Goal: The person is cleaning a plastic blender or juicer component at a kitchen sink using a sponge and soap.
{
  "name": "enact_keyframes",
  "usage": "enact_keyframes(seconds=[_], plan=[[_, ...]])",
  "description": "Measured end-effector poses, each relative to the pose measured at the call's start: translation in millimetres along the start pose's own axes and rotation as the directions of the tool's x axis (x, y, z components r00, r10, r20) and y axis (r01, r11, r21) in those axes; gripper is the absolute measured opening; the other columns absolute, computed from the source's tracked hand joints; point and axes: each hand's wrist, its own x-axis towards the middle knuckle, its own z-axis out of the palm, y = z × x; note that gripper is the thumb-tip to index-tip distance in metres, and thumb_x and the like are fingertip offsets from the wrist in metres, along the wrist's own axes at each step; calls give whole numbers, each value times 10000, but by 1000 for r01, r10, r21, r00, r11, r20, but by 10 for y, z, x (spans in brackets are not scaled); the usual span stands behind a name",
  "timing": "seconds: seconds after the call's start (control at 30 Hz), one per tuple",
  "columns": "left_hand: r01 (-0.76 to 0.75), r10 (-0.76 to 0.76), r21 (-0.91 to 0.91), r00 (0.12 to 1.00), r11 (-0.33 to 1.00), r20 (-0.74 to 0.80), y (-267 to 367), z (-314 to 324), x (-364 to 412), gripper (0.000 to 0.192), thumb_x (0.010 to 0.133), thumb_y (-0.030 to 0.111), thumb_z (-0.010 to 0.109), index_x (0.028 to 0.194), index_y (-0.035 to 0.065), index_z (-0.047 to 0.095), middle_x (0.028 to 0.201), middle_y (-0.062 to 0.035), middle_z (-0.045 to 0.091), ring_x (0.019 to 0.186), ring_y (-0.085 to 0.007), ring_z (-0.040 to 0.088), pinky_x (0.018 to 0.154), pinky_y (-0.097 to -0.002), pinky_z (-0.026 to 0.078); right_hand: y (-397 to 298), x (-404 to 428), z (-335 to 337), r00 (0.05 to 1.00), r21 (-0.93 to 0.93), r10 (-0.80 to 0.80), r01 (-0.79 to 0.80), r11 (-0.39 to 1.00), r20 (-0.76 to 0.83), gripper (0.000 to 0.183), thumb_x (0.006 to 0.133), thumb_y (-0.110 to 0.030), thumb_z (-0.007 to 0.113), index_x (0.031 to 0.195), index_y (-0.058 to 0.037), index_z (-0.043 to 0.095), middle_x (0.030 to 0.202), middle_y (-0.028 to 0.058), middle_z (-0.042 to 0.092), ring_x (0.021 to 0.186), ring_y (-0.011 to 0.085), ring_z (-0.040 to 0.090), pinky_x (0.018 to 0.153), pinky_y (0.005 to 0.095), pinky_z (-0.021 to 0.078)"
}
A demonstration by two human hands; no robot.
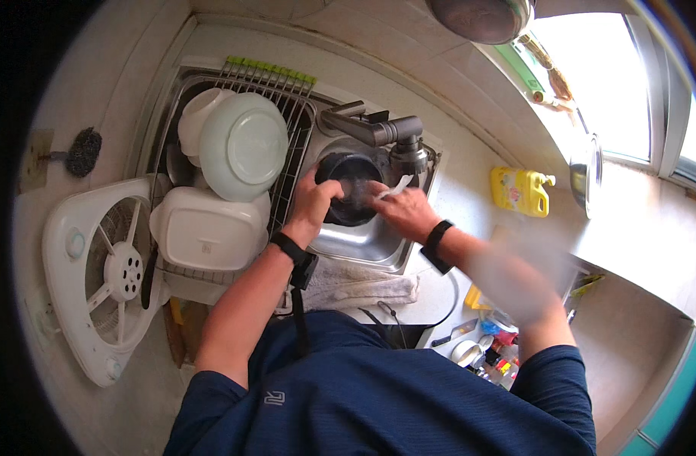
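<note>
Over the stainless steel sink (356,242), my left hand (313,202) grips the left rim of a round dark pot (348,214), thumb towards its inside. On the pot's right side is my right hand (402,208), its fingers bent and slightly blurred around a thin white strip (397,187), perhaps a cloth or wipe. Part of this strip sticks up from the fingers. The grey faucet (376,131) reaches over from behind, with its spray head (409,157) just right of the pot. What lies inside the pot is blurred.
Left of the sink, a wire dish rack (293,139) holds an upturned pale bowl (242,148) and a white rectangular dish (205,228). A folded grey towel (359,288) lies along the front edge. A yellow jug (513,191) stands right, and a kitchen knife (455,332) lies lower right.
</note>
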Motion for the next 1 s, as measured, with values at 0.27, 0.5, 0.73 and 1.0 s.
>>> enact_keyframes(seconds=[0.27,0.5,0.73,1.0], plan=[[116,-117,12,992,993,43,24,30,158,312,751,94,667,1053,15,687,939,-37,659,878,-177,612,819,-305,496,-157,-77,97,993,343,118,-103,934,-24,535,845,-78,684,1367,-196,672,1366,78,680,1105,349,688,911,456,597],[79,-78,13,996,997,-48,-11,218,194,377,765,103,689,1129,7,701,992,-61,706,888,-190,638,846,-332,516,-170,-144,334,947,352,290,-227,908,-138,405,829,-105,700,1233,-130,722,1392,117,663,1129,322,692,908,465,584],[95,-96,-31,995,995,-39,-15,175,68,381,820,114,706,1179,-14,710,1069,-73,734,966,-184,661,901,-329,523,-584,-121,151,958,624,284,-198,756,-39,562,780,-47,666,1342,-64,682,1384,179,659,1225,384,652,996,460,567],[322,-326,61,906,945,270,123,99,147,340,797,86,694,1125,-2,704,1041,-78,716,958,-200,670,884,-327,526,351,-111,-206,959,-422,-238,155,893,-151,379,965,-229,636,1309,-371,708,1482,-109,532,1093,217,572,834,357,467]])
